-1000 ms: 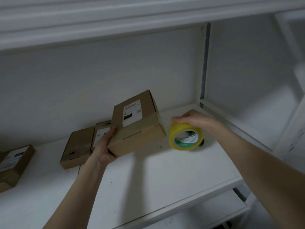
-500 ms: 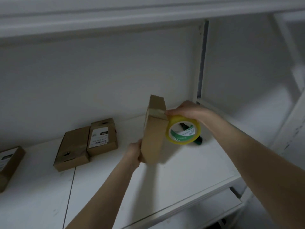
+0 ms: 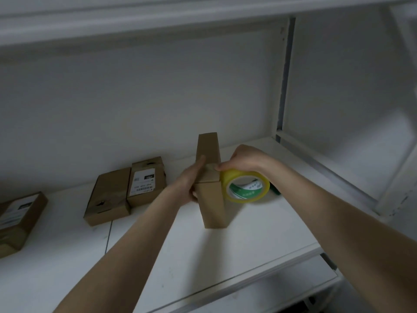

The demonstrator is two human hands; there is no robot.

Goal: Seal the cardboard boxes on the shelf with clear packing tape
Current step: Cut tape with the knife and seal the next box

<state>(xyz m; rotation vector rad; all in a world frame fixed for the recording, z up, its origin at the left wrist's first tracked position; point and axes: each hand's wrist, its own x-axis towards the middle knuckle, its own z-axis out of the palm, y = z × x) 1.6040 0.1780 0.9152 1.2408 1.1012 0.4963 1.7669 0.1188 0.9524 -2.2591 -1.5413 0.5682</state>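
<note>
A flat cardboard box stands on its edge on the white shelf, its narrow side facing me. My left hand grips its left face, thumb lying on the narrow side. My right hand holds a roll of clear yellowish packing tape against the box's right side, fingertips pressing a strip of tape onto the narrow side near the flap seam.
Two more cardboard boxes lie flat side by side at the back left, and a third at the far left edge. A dark green object lies behind the tape roll. A shelf upright stands to the right.
The box went from tilted with its label up to standing on edge, closer to me. My left hand shifted up its side, and the tape roll came against the box.
</note>
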